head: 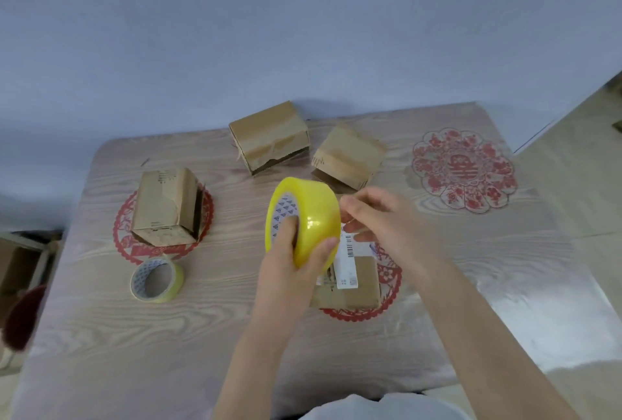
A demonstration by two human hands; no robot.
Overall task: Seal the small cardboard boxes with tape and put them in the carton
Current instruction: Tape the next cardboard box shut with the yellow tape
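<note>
Your left hand (296,251) gripped the big yellow tape roll (309,214), fingers through its core and thumb on the outer band. You held it on edge above the table (168,335), its hole facing left. Your right hand (380,221) was at the roll's right rim, blurred, so I could not tell whether it pinched anything. Under both hands the labelled box (356,288) lay flat at mid-table, its long axis running from near edge to far edge. The left box (165,207) stood towards the left edge and the far box (269,135) by the far edge.
</note>
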